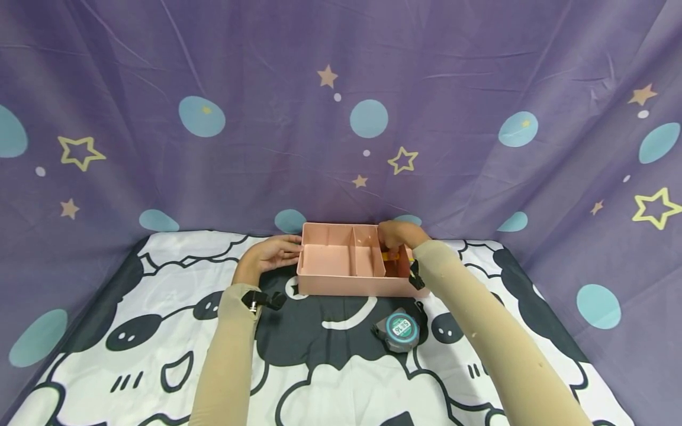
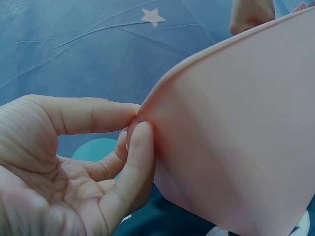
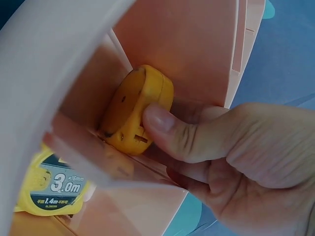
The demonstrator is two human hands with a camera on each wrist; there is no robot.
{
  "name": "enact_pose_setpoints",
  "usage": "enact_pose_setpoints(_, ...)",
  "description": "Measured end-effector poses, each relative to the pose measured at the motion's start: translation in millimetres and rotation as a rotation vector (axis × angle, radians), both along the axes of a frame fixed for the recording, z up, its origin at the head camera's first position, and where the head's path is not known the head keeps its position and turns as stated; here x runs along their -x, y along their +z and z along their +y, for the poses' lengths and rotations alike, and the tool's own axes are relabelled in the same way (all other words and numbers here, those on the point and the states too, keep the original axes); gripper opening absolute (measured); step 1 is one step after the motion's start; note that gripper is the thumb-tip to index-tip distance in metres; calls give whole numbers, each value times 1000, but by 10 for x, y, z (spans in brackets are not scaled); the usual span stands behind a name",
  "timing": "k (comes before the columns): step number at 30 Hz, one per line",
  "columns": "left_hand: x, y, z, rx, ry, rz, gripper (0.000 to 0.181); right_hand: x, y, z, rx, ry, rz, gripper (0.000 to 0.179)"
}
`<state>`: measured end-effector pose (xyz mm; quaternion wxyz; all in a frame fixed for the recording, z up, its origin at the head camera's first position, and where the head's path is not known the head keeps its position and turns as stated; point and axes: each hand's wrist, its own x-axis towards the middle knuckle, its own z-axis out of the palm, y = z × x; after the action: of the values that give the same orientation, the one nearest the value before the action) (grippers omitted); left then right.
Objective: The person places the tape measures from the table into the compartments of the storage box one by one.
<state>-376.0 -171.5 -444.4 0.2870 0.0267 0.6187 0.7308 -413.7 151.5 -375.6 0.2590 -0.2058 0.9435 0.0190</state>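
Note:
A pink divided box [image 1: 327, 286] stands at the back of the table, its compartments facing up. My left hand [image 1: 277, 251] is at the box's left end, with the thumb and a finger pinching its side near the rim in the left wrist view. Inside the right-hand compartment, my right hand [image 3: 231, 147] grips a rounded yellow tape measure [image 3: 140, 110] between thumb and fingers. Beyond a thin pink partition [image 3: 88, 152] lies another yellow tape measure [image 3: 54, 187], marked 3.0m.
In front of the box, toward its right, lies a grey and teal tape measure [image 1: 402, 331]. A cartoon-sheep cloth [image 1: 213, 367] covers the table, and a purple curtain [image 1: 256, 171] with stars hangs right behind the box.

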Motion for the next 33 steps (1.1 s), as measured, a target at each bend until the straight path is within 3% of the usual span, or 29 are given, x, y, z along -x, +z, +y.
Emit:
enact_pose_setpoints(4,-14,13,2,-7,5,-2,61,16,-8,7,-20,31,14,36)
enact_pose_setpoints(12,-16,-3,0,-10,0,-5,60,-39,4,-6,-30,-5,45,24)
enact_pose_setpoints(18,2,-22,-12,-9,-11,13,58,-46,-14,0,-28,27,80,18)
enact_pose_setpoints(26,3,-21,-11,-15,-11,13,52,-62,-18,1,-27,34,115,24)
enact_pose_setpoints(29,1,-22,-14,-13,-9,11,54,-67,-24,3,-39,48,124,26)
enact_pose_setpoints(33,-1,-18,-9,-9,-8,11,55,-56,-40,14,-78,128,155,23)
